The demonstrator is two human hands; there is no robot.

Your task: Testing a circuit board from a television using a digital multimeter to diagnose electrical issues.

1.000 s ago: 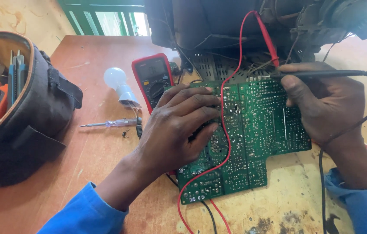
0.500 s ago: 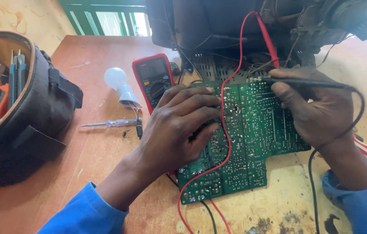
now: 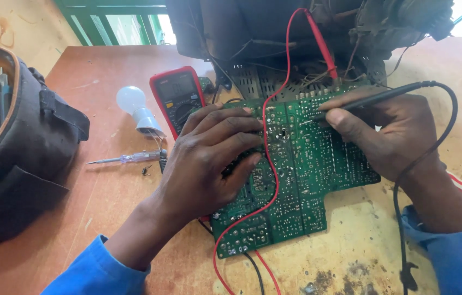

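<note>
Worn reddish-brown wooden table (image 3: 94,218), its near right part stained yellow and scuffed; green-framed window (image 3: 127,19) at the far edge. Flat green printed circuit board (image 3: 302,180) lies solder side up under both hands, an opened dark appliance chassis (image 3: 274,33) just beyond the fingertips. Left hand (image 3: 209,158) rests palm down on the board, fingers (image 3: 231,128) spread flat, gripping nothing. Right hand (image 3: 389,131) has its fingers pinched closed on a slim black probe (image 3: 373,99), tip touching the board just past the left fingertips. Since a second ago the right hand has slid leftward and the probe tip now sits nearer the board's middle; the left hand is unchanged. Counted: one red-cased multimeter (image 3: 179,98) beyond the left knuckles, one white light bulb (image 3: 135,109), one clear-handled screwdriver (image 3: 132,158), one black tool bag (image 3: 18,158) far left, one red lead (image 3: 274,164) crossing the board.
</note>
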